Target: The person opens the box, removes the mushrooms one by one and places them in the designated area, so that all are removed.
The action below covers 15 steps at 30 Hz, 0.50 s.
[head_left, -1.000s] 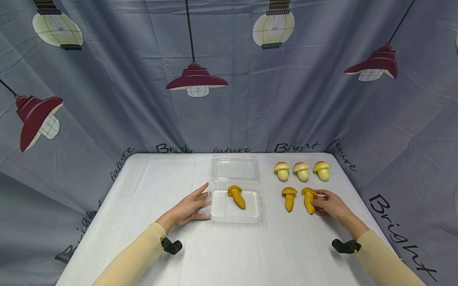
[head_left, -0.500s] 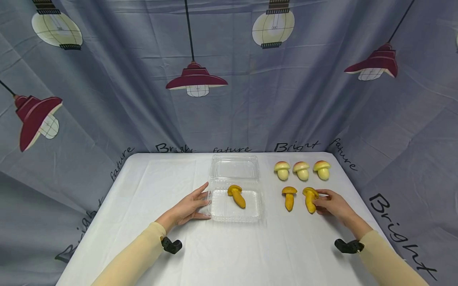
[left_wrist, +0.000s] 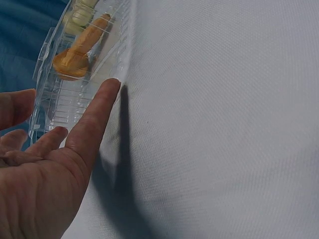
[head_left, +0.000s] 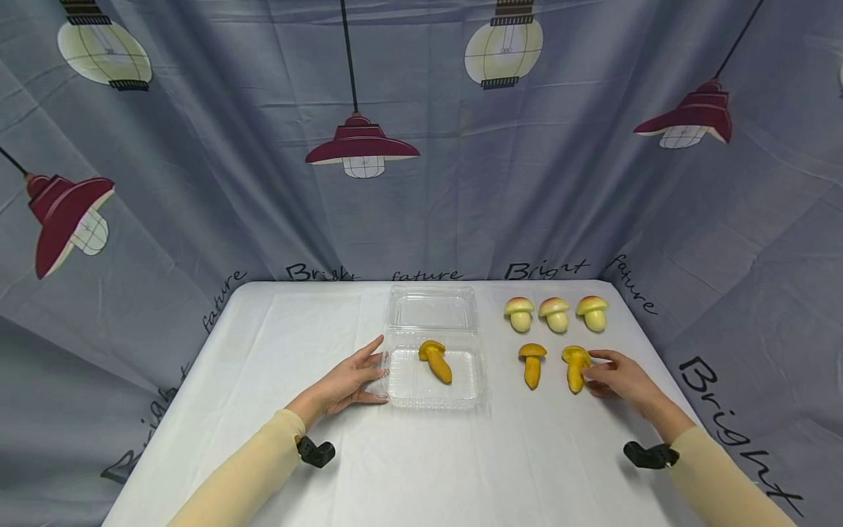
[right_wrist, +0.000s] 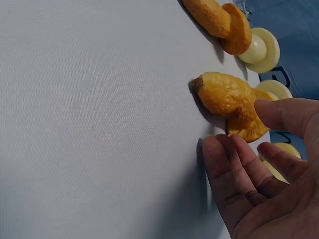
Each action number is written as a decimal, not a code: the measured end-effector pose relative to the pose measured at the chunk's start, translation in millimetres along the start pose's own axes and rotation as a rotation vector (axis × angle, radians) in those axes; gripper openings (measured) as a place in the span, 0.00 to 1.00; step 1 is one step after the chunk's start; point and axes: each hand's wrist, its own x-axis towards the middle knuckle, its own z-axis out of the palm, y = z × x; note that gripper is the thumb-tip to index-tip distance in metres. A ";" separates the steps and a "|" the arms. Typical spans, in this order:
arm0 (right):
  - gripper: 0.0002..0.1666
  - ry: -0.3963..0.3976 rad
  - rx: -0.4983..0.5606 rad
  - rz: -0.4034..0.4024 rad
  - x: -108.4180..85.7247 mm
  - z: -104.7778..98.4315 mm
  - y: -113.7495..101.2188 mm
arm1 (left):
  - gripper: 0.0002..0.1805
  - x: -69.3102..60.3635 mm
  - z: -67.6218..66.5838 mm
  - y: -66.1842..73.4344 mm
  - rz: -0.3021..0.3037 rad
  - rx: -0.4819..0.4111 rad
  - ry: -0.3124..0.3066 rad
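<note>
A clear plastic clamshell box (head_left: 431,402) lies with its lid (head_left: 432,289) folded back, one orange-brown toy mushroom (head_left: 436,362) inside its base. My left hand (head_left: 349,384) rests at the box's left side, fingers spread and fairly straight; the left wrist view shows them beside its ridged wall. On the right, my right hand (head_left: 619,377) holds another orange-brown mushroom (head_left: 576,369) lightly at its right side. In the right wrist view, the thumb (right_wrist: 284,114) overlaps this mushroom and the fingertips (right_wrist: 217,144) meet it near the cap.
Left of the held mushroom lies another orange-brown one (head_left: 532,366). Behind them is a row of pale yellow mushrooms with reddish caps: left (head_left: 519,315), middle (head_left: 555,315) and right (head_left: 593,314). A grey-blue printed curtain (head_left: 421,219) borders the white table (head_left: 461,468).
My right hand has shifted slightly to the right, and the mushroom at its fingertips has slid right and turned a little with it. My left hand and the box have stayed still.
</note>
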 end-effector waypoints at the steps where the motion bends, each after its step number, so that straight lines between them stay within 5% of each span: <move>1: 0.44 0.000 -0.003 -0.001 -0.7 -1.1 -0.4 | 0.41 0.1 0.0 -0.2 0.000 0.000 0.000; 15: 0.44 0.089 -0.047 -0.093 -0.8 -12.8 -12.3 | 0.41 -0.8 0.7 0.8 0.000 0.005 -0.002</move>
